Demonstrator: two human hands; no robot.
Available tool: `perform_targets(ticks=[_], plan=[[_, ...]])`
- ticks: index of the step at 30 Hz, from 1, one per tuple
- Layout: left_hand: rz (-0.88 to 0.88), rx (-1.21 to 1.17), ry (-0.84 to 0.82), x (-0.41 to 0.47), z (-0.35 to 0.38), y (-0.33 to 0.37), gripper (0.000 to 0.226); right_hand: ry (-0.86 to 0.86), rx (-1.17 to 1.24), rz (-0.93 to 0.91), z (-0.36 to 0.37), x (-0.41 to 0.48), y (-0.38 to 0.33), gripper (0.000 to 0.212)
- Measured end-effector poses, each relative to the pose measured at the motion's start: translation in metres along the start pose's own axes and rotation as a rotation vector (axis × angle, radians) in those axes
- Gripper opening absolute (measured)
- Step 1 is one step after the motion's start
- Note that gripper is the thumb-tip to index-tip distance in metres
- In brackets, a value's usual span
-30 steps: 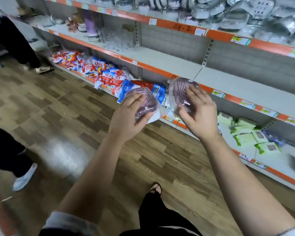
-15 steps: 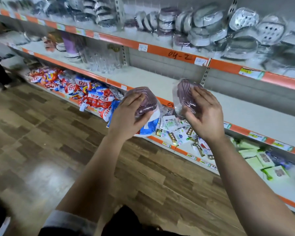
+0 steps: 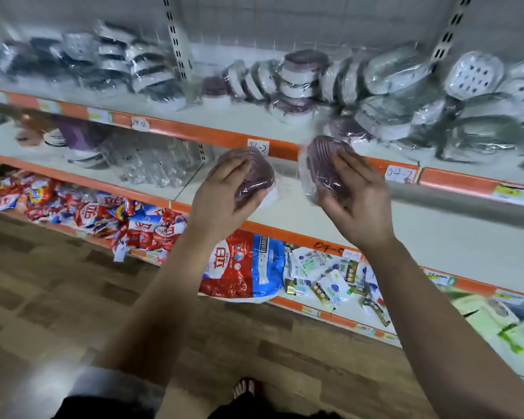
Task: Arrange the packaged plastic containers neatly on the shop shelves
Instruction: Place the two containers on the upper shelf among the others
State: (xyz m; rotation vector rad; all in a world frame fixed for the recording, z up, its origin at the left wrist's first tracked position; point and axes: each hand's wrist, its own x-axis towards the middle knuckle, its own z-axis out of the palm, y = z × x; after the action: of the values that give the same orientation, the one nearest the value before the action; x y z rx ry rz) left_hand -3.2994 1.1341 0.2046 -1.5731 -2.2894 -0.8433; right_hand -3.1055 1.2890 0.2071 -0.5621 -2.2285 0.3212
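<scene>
Two film-wrapped purple containers, both in the air in front of the top shelf (image 3: 242,119), neither set down yet.

Left-hand container (image 3: 259,173): lies roughly flat. Your left hand (image 3: 224,195) grips it from above, fingers (image 3: 239,167) curled over the ribbed lid.

Right-hand container (image 3: 322,166): tilted up on edge. Your right hand (image 3: 357,201) holds it, fingers close together across its face.

Matching purple stock (image 3: 303,74) sits on the top shelf just beyond, some stacked, some leaning.

Judgement: placing step. Lift both clear of the orange edge strip (image 3: 194,133). Seat each beside the purple stock, oriented like its neighbours, and let go only once it rests. The film looks slippery. Avoid nudging the leaning grey packs (image 3: 384,116) to the right.
</scene>
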Motion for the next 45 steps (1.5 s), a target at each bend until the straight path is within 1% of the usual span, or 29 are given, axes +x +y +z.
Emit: perform_targets(ticks=[2,6,10,15,19,24,27,29,34,37,45], plan=[[0.026,0.011,-0.010,0.033,0.005,-0.025,0.060,0.032,-0.008,-0.001,0.020,0.024,0.000,0.056],[0.016,-0.010,-0.056,0.084,0.020,-0.061,0.058,0.018,-0.012,0.054,0.050,0.060,0.012,0.060],[-0.022,-0.038,-0.059,0.134,0.045,-0.094,0.056,0.016,-0.002,0.006,0.081,0.101,0.035,0.059],[-0.058,-0.004,-0.059,0.187,0.079,-0.122,0.056,0.015,0.025,-0.039,0.108,0.149,0.068,0.058],[-0.046,0.051,-0.112,0.220,0.104,-0.133,0.061,0.045,0.041,-0.059,0.119,0.179,0.094,0.058],[-0.078,0.071,-0.133,0.234,0.130,-0.136,0.063,-0.005,0.044,-0.057,0.128,0.194,0.108,0.060],[-0.085,0.156,-0.179,0.240,0.138,-0.136,0.066,-0.008,0.053,-0.058,0.127,0.196,0.114,0.060],[-0.096,0.166,-0.185,0.241,0.139,-0.135,0.069,-0.026,0.073,-0.038,0.126,0.198,0.114,0.061],[-0.158,0.123,-0.035,0.214,0.128,-0.118,0.058,-0.098,0.100,-0.053,0.126,0.197,0.099,0.059],[-0.202,0.153,-0.021,0.206,0.117,-0.117,0.055,-0.127,0.098,-0.070,0.129,0.201,0.093,0.059],[-0.253,0.233,0.066,0.218,0.108,-0.131,0.052,-0.184,0.084,-0.100,0.153,0.231,0.090,0.061]])
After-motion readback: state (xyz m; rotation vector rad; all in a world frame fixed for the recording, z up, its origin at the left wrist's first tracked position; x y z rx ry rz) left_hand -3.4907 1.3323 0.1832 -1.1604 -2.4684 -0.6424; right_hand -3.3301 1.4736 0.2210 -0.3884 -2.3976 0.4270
